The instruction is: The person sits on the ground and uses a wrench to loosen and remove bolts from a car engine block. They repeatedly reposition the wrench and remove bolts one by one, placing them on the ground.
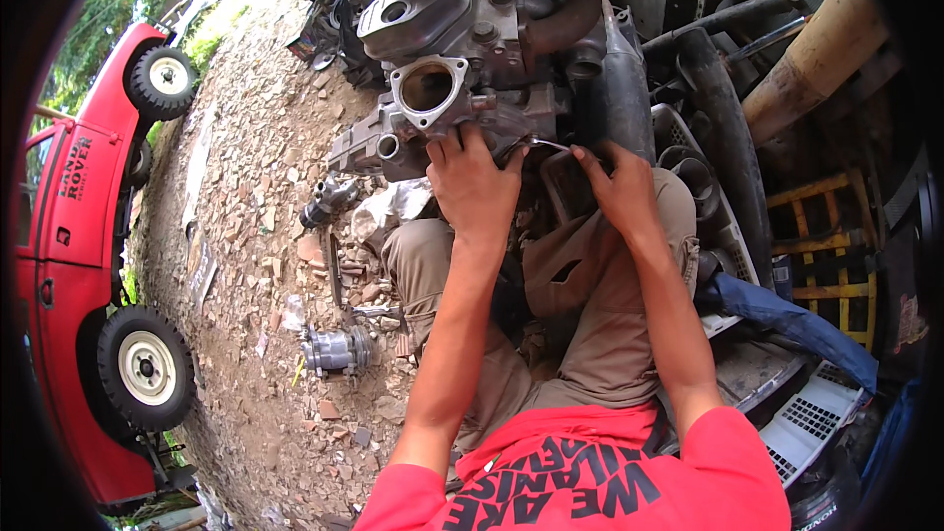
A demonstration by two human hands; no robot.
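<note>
In front of me stands a greasy engine (501, 39) with a metal cap on top and a round flanged opening (428, 87) facing me. My left hand (467, 177) presses against the engine just below that opening. Its fingers are curled and their tips hidden, so what they grip is unclear; the thumb points toward a small fitting. My right hand (621, 192) pinches the end of a thin silver wrench (551, 145) between thumb and fingers. The wrench's far end meets the engine close to my left thumb.
An alternator-like metal part (336, 350) and a dark fitting (329, 202) lie on rubble at left. A red vehicle (74, 236) stands beyond. At right are a bamboo pole (816, 54), a yellow crate (821, 246), black pipes (723, 118) and a white crate (816, 423).
</note>
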